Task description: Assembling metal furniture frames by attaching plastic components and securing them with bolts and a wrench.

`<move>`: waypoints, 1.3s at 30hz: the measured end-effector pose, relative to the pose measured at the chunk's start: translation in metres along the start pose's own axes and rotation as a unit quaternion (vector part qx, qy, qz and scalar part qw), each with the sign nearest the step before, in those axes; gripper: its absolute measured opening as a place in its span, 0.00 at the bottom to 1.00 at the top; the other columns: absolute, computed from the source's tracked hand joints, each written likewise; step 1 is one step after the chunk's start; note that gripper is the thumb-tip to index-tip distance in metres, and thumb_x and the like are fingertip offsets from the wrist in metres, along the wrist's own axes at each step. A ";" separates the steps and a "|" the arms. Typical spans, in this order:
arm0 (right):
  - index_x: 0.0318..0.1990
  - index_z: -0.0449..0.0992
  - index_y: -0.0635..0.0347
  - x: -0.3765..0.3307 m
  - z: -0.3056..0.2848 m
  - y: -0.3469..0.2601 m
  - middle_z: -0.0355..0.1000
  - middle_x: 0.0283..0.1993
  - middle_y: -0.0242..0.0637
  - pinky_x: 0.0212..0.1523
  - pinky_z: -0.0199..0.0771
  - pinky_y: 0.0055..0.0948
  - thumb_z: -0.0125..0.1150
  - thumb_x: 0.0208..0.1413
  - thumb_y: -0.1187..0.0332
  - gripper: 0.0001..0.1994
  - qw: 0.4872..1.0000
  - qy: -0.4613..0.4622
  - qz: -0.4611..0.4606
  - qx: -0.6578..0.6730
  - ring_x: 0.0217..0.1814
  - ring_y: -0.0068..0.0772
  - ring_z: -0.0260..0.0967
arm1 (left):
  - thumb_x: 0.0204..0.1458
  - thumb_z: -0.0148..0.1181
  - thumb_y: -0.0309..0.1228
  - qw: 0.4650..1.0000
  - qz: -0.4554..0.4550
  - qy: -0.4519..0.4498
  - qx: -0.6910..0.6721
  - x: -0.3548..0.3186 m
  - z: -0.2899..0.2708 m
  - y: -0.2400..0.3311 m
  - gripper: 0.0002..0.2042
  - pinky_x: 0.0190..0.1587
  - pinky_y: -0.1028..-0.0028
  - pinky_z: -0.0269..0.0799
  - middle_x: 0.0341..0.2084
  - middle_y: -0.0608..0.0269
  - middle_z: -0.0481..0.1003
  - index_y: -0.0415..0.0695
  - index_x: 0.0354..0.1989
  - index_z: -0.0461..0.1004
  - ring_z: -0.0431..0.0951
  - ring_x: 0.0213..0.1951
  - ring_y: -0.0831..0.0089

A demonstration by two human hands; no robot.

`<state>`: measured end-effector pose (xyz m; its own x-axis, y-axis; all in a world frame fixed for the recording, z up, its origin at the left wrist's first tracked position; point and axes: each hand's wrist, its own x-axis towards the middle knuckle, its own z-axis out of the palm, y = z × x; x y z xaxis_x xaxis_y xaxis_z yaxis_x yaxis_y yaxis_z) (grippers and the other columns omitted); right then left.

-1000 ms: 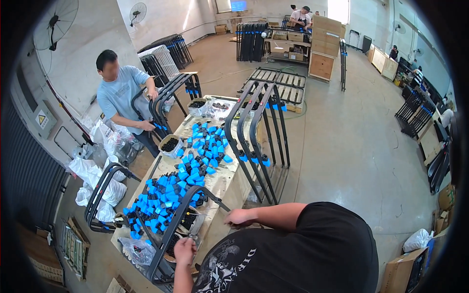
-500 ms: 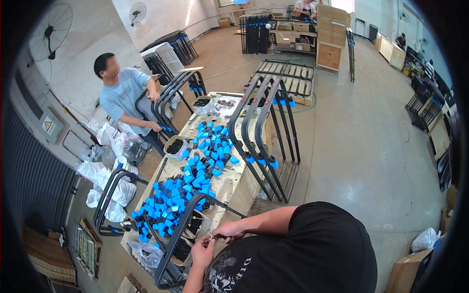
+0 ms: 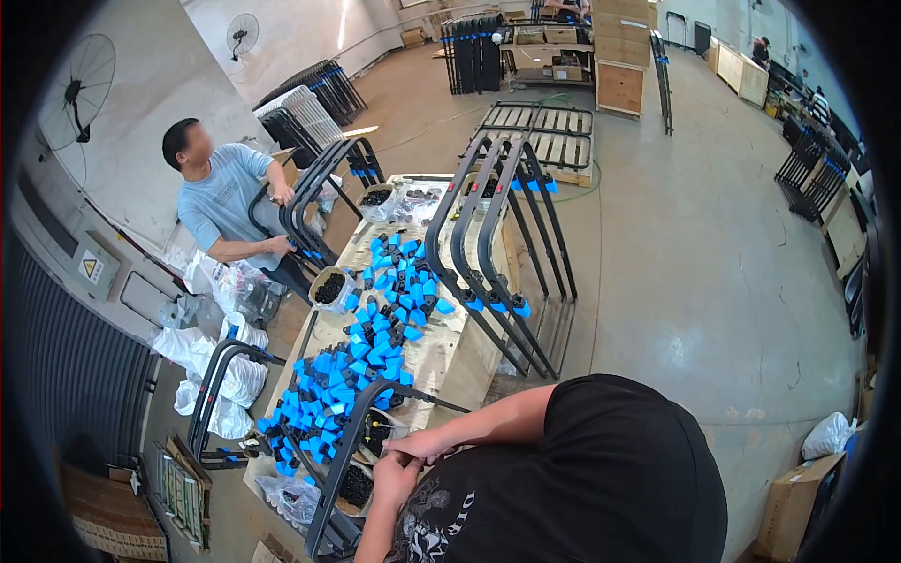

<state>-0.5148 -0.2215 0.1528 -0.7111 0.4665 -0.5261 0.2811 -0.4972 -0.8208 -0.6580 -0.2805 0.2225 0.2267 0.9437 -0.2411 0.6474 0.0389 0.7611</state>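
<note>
Right hand (image 3: 413,444) and left hand (image 3: 392,480) meet low at the table (image 3: 441,352) edge, touching each other, both at a black bent tube frame (image 3: 349,450) that arches up and left of the fingers and runs down to the table's near corner. Right fingers (image 3: 399,448) curled together, pinching something small against the frame; what it is cannot be told, too small. Left hand sits just below the right, fingers folded in; whether they grip anything cannot be told. Just left of the fingers: a pile of blue caps (image 3: 347,375) mixed with black pieces, spreading away up the table. Below the fingers, a bag of black parts (image 3: 355,485) near the frame's lower leg. Farther up past the fingers, three more black frames (image 3: 479,253) lean against the table's right side, blue caps on their ends. Well beyond the fingers to the upper left, a co-worker (image 3: 225,202) in a light blue shirt holds another frame (image 3: 310,202) with both hands. White plastic bags (image 3: 211,352) lie on the floor to the far left. A cardboard box (image 3: 798,493) sits well right of the hands. A fan (image 3: 77,94) hangs on the left wall.
</note>
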 end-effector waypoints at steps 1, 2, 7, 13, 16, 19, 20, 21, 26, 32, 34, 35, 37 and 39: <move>0.38 0.80 0.50 -0.004 -0.001 -0.003 0.71 0.28 0.30 0.20 0.63 0.27 0.35 0.64 0.30 0.35 0.999 0.020 0.021 -0.013 0.20 0.24 0.64 | 0.54 0.67 0.31 0.995 0.006 -0.015 0.096 0.001 -0.002 0.006 0.10 0.37 0.72 0.75 0.27 0.56 0.82 0.35 0.36 0.82 0.82 0.30 0.71; 0.40 0.80 0.48 0.006 0.003 0.006 0.74 0.31 0.29 0.21 0.64 0.25 0.35 0.65 0.31 0.33 0.999 0.022 -0.033 0.007 0.23 0.21 0.67 | 0.54 0.67 0.31 0.995 0.006 -0.013 0.095 0.001 -0.001 0.003 0.10 0.37 0.72 0.75 0.27 0.56 0.82 0.35 0.36 0.82 0.82 0.30 0.71; 0.42 0.79 0.47 0.007 0.000 0.007 0.73 0.30 0.29 0.20 0.61 0.25 0.34 0.66 0.33 0.32 0.993 -0.026 -0.039 0.108 0.20 0.20 0.62 | 0.54 0.67 0.30 1.000 0.014 0.002 0.007 0.001 0.004 -0.006 0.09 0.34 0.74 0.75 0.26 0.58 0.82 0.35 0.36 0.82 0.81 0.28 0.76; 0.35 0.76 0.51 0.006 0.003 0.001 0.61 0.22 0.24 0.19 0.51 0.25 0.37 0.64 0.32 0.33 0.995 -0.020 -0.017 0.097 0.19 0.20 0.52 | 0.55 0.67 0.26 0.983 0.003 0.070 -0.172 0.003 0.013 -0.032 0.07 0.33 0.75 0.74 0.27 0.59 0.82 0.33 0.34 0.81 0.79 0.28 0.77; 0.38 0.76 0.52 0.018 0.003 0.012 0.63 0.23 0.26 0.19 0.56 0.26 0.37 0.65 0.32 0.32 0.996 0.009 -0.031 0.082 0.18 0.21 0.54 | 0.55 0.66 0.25 0.989 -0.029 0.048 -0.133 0.006 0.011 -0.034 0.06 0.34 0.75 0.75 0.27 0.59 0.82 0.32 0.33 0.81 0.80 0.29 0.76; 0.35 0.75 0.51 0.011 0.011 0.008 0.62 0.21 0.27 0.19 0.55 0.27 0.39 0.65 0.33 0.31 0.992 0.047 -0.034 0.109 0.17 0.22 0.53 | 0.53 0.68 0.23 0.977 -0.023 0.037 -0.209 0.003 0.012 -0.033 0.05 0.35 0.75 0.75 0.26 0.61 0.81 0.32 0.32 0.80 0.80 0.29 0.76; 0.30 0.74 0.50 0.001 0.016 0.002 0.59 0.19 0.25 0.18 0.50 0.26 0.42 0.64 0.33 0.30 0.985 0.071 -0.032 0.156 0.17 0.21 0.51 | 0.53 0.68 0.23 0.977 -0.022 0.037 -0.210 0.002 0.012 -0.031 0.05 0.35 0.75 0.75 0.26 0.61 0.81 0.32 0.32 0.80 0.80 0.29 0.76; 0.30 0.74 0.50 -0.010 0.020 -0.005 0.59 0.19 0.25 0.18 0.50 0.26 0.42 0.64 0.33 0.30 0.985 0.071 -0.032 0.156 0.17 0.21 0.51 | 0.52 0.69 0.22 0.982 -0.016 0.038 -0.183 -0.002 0.010 -0.021 0.05 0.36 0.75 0.75 0.27 0.61 0.81 0.32 0.31 0.80 0.80 0.29 0.76; 0.30 0.73 0.50 -0.012 0.018 -0.001 0.58 0.19 0.23 0.17 0.48 0.26 0.42 0.65 0.35 0.28 0.992 0.017 -0.021 0.120 0.16 0.19 0.48 | 0.48 0.72 0.22 0.990 -0.005 0.040 -0.135 -0.005 0.010 -0.030 0.06 0.37 0.76 0.74 0.27 0.61 0.81 0.33 0.31 0.80 0.79 0.30 0.77; 0.27 0.73 0.50 -0.023 0.005 0.010 0.59 0.21 0.21 0.16 0.46 0.23 0.54 0.65 0.54 0.16 0.982 -0.023 0.039 0.185 0.17 0.18 0.50 | 0.51 0.71 0.30 0.980 0.021 0.180 -0.083 -0.010 0.015 -0.054 0.09 0.37 0.75 0.74 0.26 0.62 0.80 0.37 0.35 0.82 0.77 0.30 0.77; 0.30 0.76 0.53 -0.027 0.006 0.018 0.58 0.19 0.22 0.19 0.49 0.23 0.57 0.63 0.58 0.12 0.980 0.034 -0.022 0.193 0.17 0.18 0.50 | 0.52 0.71 0.33 0.984 0.020 0.172 -0.036 -0.013 0.011 -0.040 0.11 0.38 0.75 0.75 0.28 0.60 0.82 0.36 0.35 0.83 0.78 0.30 0.77; 0.33 0.78 0.54 -0.042 -0.001 0.010 0.57 0.19 0.23 0.19 0.49 0.23 0.58 0.63 0.58 0.12 0.984 0.014 -0.020 0.177 0.17 0.18 0.49 | 0.52 0.71 0.32 0.983 0.027 0.164 -0.081 -0.008 0.016 -0.058 0.10 0.37 0.75 0.74 0.28 0.60 0.82 0.37 0.35 0.83 0.78 0.30 0.78; 0.46 0.76 0.59 -0.034 -0.019 0.031 0.56 0.22 0.23 0.20 0.48 0.24 0.56 0.64 0.67 0.09 0.958 -0.080 -0.088 0.261 0.19 0.19 0.49 | 0.52 0.71 0.32 0.980 0.036 0.171 -0.095 -0.008 0.014 -0.036 0.10 0.36 0.75 0.74 0.27 0.62 0.82 0.38 0.34 0.83 0.77 0.29 0.79; 0.49 0.73 0.63 -0.030 -0.023 0.031 0.55 0.22 0.23 0.20 0.47 0.23 0.54 0.66 0.68 0.09 0.952 -0.099 -0.079 0.277 0.19 0.18 0.48 | 0.52 0.71 0.32 0.981 0.007 0.158 -0.114 -0.003 0.017 -0.048 0.10 0.34 0.76 0.73 0.25 0.63 0.81 0.37 0.33 0.83 0.76 0.28 0.80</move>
<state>-0.4699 -0.2337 0.1376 -0.8392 0.4479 -0.3084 -0.1844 -0.7679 -0.6134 -0.6773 -0.2910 0.1771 -0.0261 0.9979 -0.0585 0.4579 0.0640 0.8867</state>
